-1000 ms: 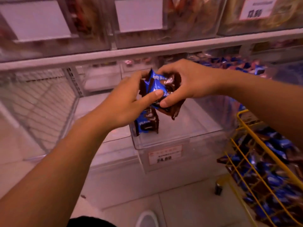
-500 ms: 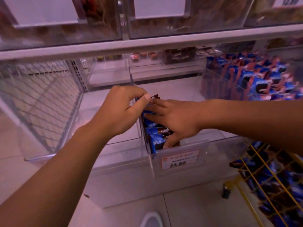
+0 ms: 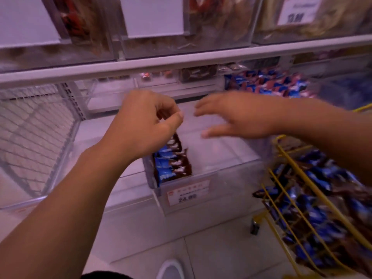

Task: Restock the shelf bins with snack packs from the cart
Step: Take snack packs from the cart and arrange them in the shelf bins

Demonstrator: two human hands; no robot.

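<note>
clear shelf bin [image 3: 231,168]: row of blue-brown snack packs [image 3: 171,164] on edge against its 9 o'clock wall; the floor toward 3 o'clock is bare. left hand [image 3: 145,125]: fingers curled, thumb and forefinger pinched over the row; whether it holds a pack cannot be told. right hand [image 3: 237,115]: fingers spread, empty, above the bare floor. yellow wire cart [image 3: 298,216]: at 4 o'clock, heaped with packs.

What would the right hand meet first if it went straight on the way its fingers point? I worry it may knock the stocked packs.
Probably the left hand: the right hand is open, fingers aimed left at it across the clear bin. Depth is unclear, so it might pass behind it, above the snack packs.
</note>
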